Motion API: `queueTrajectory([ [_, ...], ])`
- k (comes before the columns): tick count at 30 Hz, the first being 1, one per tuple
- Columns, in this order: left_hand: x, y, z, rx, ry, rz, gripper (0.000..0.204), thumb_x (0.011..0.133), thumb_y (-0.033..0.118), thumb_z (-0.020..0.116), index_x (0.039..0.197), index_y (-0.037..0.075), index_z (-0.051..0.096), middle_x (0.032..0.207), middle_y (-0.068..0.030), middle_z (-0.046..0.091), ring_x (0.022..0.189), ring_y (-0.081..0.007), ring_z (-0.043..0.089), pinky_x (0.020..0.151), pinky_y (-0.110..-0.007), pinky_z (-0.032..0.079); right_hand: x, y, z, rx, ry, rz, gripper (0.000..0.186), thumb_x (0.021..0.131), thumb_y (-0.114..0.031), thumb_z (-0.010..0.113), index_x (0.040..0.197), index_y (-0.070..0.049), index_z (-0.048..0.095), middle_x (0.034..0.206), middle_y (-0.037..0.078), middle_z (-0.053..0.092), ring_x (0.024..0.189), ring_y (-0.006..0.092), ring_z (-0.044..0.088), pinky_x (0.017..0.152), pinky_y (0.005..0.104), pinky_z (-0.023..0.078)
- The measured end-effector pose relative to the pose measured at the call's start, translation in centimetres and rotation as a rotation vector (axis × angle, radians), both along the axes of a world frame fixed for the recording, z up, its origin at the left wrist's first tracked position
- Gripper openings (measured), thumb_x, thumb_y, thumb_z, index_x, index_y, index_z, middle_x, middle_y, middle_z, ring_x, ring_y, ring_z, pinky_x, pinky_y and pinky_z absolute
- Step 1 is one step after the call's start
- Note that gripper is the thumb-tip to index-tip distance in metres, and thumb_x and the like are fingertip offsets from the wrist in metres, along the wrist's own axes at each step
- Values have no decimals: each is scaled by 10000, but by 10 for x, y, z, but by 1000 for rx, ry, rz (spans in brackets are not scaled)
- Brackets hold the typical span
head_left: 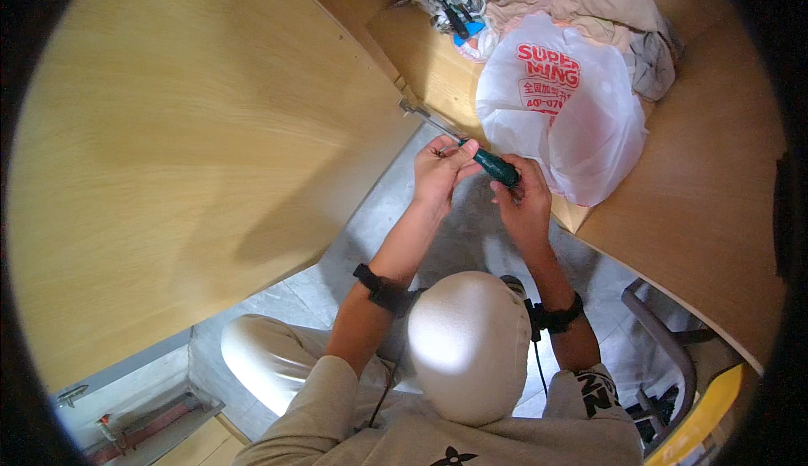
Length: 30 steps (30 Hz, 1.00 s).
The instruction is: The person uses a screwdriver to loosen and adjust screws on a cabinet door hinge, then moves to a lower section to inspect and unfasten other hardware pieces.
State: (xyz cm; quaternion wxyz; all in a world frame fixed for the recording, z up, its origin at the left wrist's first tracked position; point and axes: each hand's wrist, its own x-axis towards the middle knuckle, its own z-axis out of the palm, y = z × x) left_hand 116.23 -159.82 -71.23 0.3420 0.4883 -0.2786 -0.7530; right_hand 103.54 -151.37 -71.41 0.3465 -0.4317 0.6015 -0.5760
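Note:
A screwdriver (pixel 498 168) with a dark green handle and a slim metal shaft slants up and left. My left hand (pixel 438 171) pinches it where the handle meets the shaft. Around the rear end of the handle, the fingers of my right hand (pixel 527 205) are closed. The shaft runs to a metal hinge (pixel 409 107) at the edge of a wooden door (pixel 210 121); whether the tip sits in a screw is too small to tell. Just right of the tool, a white plastic bag (pixel 589 142) with red print lies on the cabinet floor.
Behind the bag are crumpled cloths (pixel 602 3), cables and small hardware (pixel 450 20). A wooden panel (pixel 699 163) bounds the right side. A chair frame (pixel 673 340) and a yellow curved part (pixel 703 420) stand at the lower right. Another hinge (pixel 72 394) is at the lower left.

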Motion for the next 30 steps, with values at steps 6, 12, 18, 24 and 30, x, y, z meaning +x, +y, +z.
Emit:
queueTrajectory([
  [6,5,-1,0,-83,306,8,242,870,109,594,1050,-32,513,1018,-152,616,908,-222,626,811,-309,527,-7,4,9,369,-655,75,255,874,-147,593,1075,-1,534,844,107,602,568,148,590,465,239,482],
  [12,8,-5,0,-34,4,-77,278,896,89,536,1127,-49,469,1073,-183,597,976,-257,605,880,-348,495,5,1,7,52,120,29,255,922,-215,525,1018,20,555,724,92,604,497,129,561,431,237,454],
  [18,8,-7,0,-14,316,-50,296,934,129,470,1174,-30,404,1107,-188,572,1028,-266,581,920,-376,471,-2,1,3,420,-605,142,316,936,-210,491,1134,29,547,689,66,576,480,99,525,412,228,416],
  [24,13,-18,-6,-10,430,149,301,959,106,371,1231,-18,335,1191,-198,498,1071,-306,548,955,-440,454,-4,15,-5,331,-462,153,321,940,-190,480,1167,28,542,696,57,569,481,90,506,404,223,404],
  [30,17,-25,0,-44,339,181,318,967,122,348,1258,-3,313,1207,-203,476,1080,-326,535,932,-508,467,-3,11,-5,282,-410,148,313,931,-174,500,1177,14,548,697,60,568,493,86,514,404,218,408],
])
